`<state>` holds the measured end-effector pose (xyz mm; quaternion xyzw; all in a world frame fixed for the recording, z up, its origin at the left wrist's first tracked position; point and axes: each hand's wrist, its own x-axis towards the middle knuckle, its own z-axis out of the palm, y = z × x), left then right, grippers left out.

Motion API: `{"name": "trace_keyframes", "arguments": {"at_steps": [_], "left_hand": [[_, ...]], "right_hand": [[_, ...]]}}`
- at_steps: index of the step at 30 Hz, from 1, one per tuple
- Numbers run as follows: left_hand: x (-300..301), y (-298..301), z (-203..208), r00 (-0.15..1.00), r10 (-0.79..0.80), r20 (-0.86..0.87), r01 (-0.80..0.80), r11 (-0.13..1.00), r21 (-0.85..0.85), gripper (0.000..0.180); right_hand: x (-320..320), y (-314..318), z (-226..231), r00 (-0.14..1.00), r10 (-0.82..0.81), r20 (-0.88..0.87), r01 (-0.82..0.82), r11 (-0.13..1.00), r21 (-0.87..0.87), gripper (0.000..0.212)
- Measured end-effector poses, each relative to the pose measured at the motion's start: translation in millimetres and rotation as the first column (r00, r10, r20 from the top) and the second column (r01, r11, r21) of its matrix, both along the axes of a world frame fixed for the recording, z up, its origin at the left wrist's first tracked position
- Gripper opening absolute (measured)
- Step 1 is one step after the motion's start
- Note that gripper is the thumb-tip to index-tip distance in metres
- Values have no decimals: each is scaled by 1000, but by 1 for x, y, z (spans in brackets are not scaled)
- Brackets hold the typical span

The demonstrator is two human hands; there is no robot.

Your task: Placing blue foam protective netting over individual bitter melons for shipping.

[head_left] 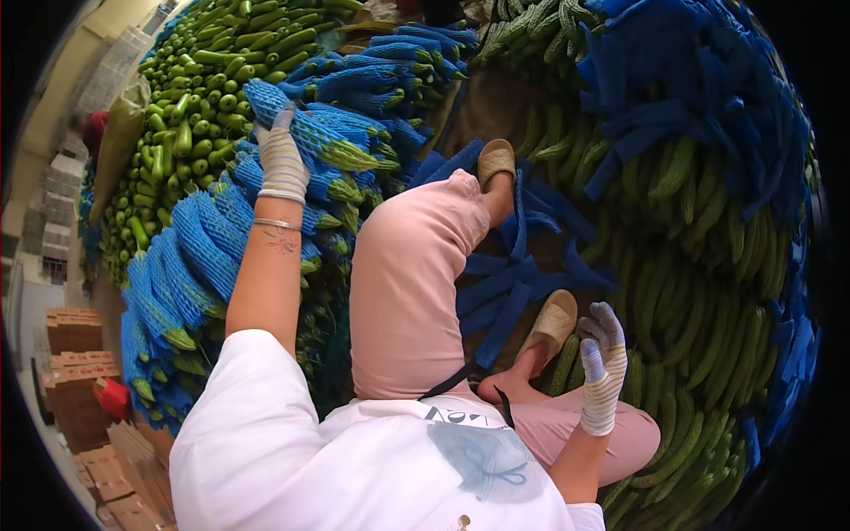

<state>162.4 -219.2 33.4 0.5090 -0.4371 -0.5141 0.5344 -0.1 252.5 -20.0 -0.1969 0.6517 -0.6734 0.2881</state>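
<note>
My left hand (282, 162), in a striped glove with grey fingertips, reaches to the upper left. Its fingers are closed round a long green ridged gourd in a blue foam net sleeve (310, 133), whose bare tip points right. The gourd lies over a pile of similar sleeved gourds (199, 257). The underside of the grip is hidden. My right hand (604, 367), gloved alike, is raised above my right knee, beside a heap of unsleeved ridged gourds (682, 327). Its fingers are apart and hold nothing.
Smooth green gourds (199, 115) are heaped at the far left. Loose blue net sleeves (505, 283) lie between my feet, and more blue sleeves (699, 80) cover the gourds at far right. Cardboard boxes (84, 372) stand along the left edge.
</note>
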Motion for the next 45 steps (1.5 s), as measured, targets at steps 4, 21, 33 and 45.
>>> {"name": "trace_keyframes", "arguments": {"at_steps": [4,21,33,45], "left_hand": [[42,-65,-67,229,-1,973,131,991,-30,71],[-101,170,1,282,-729,623,952,132,-276,36],[-115,210,-48,238,-838,491,959,284,19,38],[-102,274,-65,33,-968,-247,940,-53,336,11]], "right_hand": [[-2,17,-33,988,-126,92,114,985,129,49],[8,-67,-224,697,558,450,-560,31,828,71],[-11,-76,-126,946,-73,-316,146,966,214,21],[23,-51,-56,994,32,105,-11,981,-195,49]]}}
